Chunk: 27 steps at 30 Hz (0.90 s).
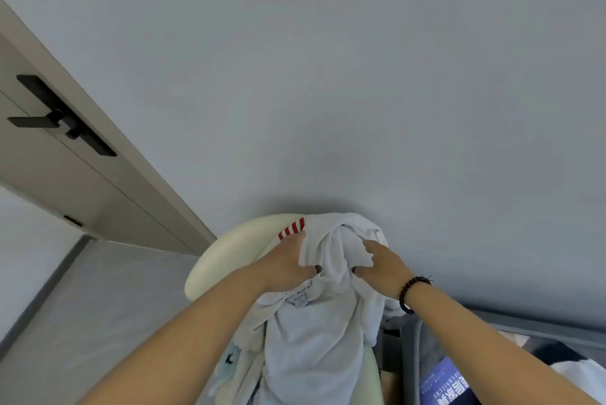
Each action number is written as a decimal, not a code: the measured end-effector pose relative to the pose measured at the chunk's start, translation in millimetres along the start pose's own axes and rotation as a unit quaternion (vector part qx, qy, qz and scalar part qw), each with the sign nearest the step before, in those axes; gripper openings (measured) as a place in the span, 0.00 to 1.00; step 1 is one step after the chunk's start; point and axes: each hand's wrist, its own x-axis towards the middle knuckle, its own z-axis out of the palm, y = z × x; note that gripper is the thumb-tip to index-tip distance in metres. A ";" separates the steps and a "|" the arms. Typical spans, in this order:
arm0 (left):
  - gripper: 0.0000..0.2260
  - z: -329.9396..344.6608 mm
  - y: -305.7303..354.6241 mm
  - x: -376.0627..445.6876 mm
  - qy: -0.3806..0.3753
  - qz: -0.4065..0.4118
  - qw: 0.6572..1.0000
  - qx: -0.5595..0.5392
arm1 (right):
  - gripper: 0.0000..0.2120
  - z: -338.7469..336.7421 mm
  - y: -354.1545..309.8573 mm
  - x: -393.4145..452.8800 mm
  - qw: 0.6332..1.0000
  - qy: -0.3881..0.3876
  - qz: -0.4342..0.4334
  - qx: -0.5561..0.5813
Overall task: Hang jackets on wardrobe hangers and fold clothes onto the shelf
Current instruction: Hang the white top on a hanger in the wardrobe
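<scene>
Both bare forearms reach up from the lower frame. Left hand (288, 260) and right hand (382, 265) each clutch a bunch of the white cloth garment with red stripes (314, 322), low at centre, draped over a cream rounded chair back (229, 250). A dark beaded bracelet (411, 293) circles the right wrist. A grey door with black lever handle (62, 116) stands at upper left.

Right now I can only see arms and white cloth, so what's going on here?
A person is handling a white garment draped over the back of a cream chair. Both hands grip its bunched upper part: the left hand beside a patch of red stripes, the right hand, with a beaded bracelet on its wrist, on the other side. The garment hangs down unfolded. A door with a black handle stands to the left.
</scene>
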 end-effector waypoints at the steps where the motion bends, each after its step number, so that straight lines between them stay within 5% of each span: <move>1: 0.37 2.4 2.9 9.1 -0.005 -0.011 1.000 -0.011 | 0.35 -0.3 3.5 5.0 1.000 -0.001 0.002 -0.001; 6: 0.36 16.0 9.4 62.9 0.014 -0.065 0.998 -0.003 | 0.34 -0.7 22.7 31.2 0.999 -0.010 0.013 -0.043; 12: 0.31 32.6 7.6 100.6 0.121 -0.128 0.984 -0.014 | 0.32 3.2 38.5 52.3 0.999 0.007 -0.003 -0.040; 15: 0.26 34.0 5.3 102.3 0.129 -0.139 0.978 -0.091 | 0.30 6.7 44.3 54.8 0.999 0.020 -0.011 -0.049; 20: 0.16 37.1 2.2 90.0 0.073 -0.121 0.987 -0.083 | 0.30 7.7 48.4 53.8 0.999 0.033 -0.011 -0.025; 24: 0.06 29.9 13.5 62.4 0.099 -0.070 0.985 -0.124 | 0.33 3.6 44.0 50.5 0.998 0.057 -0.022 0.011; 27: 0.09 23.9 21.3 33.4 0.125 -0.025 0.979 -0.159 | 0.38 1.6 34.6 43.0 0.995 0.079 -0.063 0.022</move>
